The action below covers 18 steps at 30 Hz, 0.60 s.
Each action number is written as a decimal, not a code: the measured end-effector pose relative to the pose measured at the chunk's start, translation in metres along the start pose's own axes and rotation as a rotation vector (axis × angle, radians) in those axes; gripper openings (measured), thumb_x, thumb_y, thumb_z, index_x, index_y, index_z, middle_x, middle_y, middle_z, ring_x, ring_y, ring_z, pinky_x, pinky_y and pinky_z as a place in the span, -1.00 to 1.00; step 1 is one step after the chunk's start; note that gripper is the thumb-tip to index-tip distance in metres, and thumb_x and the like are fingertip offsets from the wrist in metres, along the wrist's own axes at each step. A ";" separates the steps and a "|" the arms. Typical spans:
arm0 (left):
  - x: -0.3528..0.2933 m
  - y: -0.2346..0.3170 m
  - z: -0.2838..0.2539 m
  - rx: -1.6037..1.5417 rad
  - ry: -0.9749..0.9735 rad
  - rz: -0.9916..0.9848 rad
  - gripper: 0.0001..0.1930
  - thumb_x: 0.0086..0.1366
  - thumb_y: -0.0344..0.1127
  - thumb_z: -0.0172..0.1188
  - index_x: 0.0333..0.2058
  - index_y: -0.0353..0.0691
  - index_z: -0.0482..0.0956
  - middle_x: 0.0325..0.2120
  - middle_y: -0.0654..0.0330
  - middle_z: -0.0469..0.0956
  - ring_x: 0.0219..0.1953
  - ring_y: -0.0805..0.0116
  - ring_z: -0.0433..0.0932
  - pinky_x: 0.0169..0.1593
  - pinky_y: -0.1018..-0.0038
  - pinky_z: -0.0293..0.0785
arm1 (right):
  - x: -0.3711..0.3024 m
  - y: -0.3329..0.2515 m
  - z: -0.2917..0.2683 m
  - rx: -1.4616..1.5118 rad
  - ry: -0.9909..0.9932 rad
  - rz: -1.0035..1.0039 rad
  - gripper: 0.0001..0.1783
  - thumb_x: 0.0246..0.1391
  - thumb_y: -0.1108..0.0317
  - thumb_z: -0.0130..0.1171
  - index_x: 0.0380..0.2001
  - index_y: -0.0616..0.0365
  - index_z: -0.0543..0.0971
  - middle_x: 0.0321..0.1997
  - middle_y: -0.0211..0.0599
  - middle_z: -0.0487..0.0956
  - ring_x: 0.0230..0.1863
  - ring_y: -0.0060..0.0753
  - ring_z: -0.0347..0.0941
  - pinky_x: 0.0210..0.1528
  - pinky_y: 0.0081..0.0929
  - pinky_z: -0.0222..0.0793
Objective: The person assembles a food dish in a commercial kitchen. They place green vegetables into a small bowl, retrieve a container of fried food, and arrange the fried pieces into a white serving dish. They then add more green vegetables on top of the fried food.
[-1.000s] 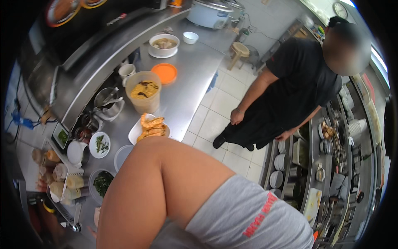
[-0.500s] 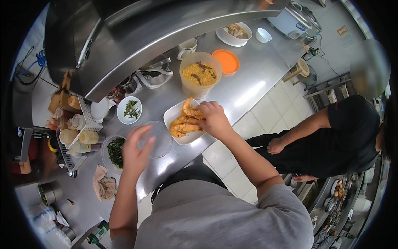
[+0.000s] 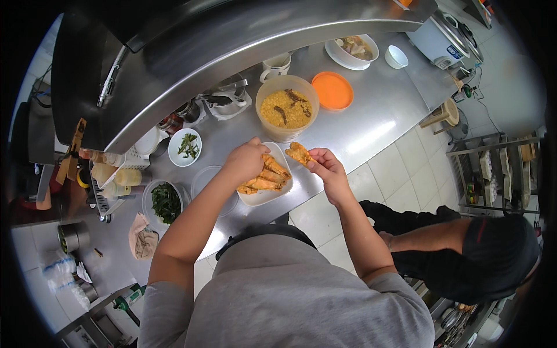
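Note:
Pinched in the fingers of my right hand (image 3: 331, 174) is one orange battered fried prawn (image 3: 299, 153), raised just off the right side of a white dish (image 3: 255, 200). Several more fried prawns (image 3: 270, 175) lie in that dish. My left hand (image 3: 245, 160) bends over the dish's left rim with its fingers curled in; what they grip is hidden beneath them. Right behind the dish stands a tall plastic tub (image 3: 285, 132) of yellow lumpy food with dark pieces on top.
A clear round lid (image 3: 203, 184) lies left of the dish, near bowls of green chillies (image 3: 187, 146) and dark leaves (image 3: 166, 203). An orange lid (image 3: 332, 91), mug (image 3: 275, 66) and soup bowl (image 3: 354, 52) stand farther back. A person in black (image 3: 464, 255) is at right.
My right hand has lifted a prawn from the dish and moved right. My left hand has come from over the clear lid to the dish's left rim. The person at right has shifted.

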<state>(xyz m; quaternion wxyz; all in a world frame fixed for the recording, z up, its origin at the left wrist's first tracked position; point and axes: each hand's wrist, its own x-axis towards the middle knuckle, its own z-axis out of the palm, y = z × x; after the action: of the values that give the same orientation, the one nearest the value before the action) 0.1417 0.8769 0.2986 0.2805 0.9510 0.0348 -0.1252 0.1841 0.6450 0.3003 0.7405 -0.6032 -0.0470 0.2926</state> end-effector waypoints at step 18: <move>-0.040 -0.008 0.006 0.205 0.166 0.066 -0.86 0.12 -0.39 0.11 -0.30 -0.16 0.48 -0.28 0.15 0.41 -0.17 0.13 0.47 -0.14 0.26 0.42 | 0.037 0.039 0.052 -1.158 0.067 -0.550 -0.72 -0.10 0.35 0.25 -0.24 0.13 0.56 -0.28 -0.19 0.47 -0.19 -0.11 0.34 -0.10 -0.30 0.29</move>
<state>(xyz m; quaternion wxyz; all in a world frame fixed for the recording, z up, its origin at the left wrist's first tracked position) 0.1003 0.8803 0.2995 0.1819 0.9824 0.0134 -0.0395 0.1784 0.7121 0.2675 0.3438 -0.8801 -0.3273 0.0004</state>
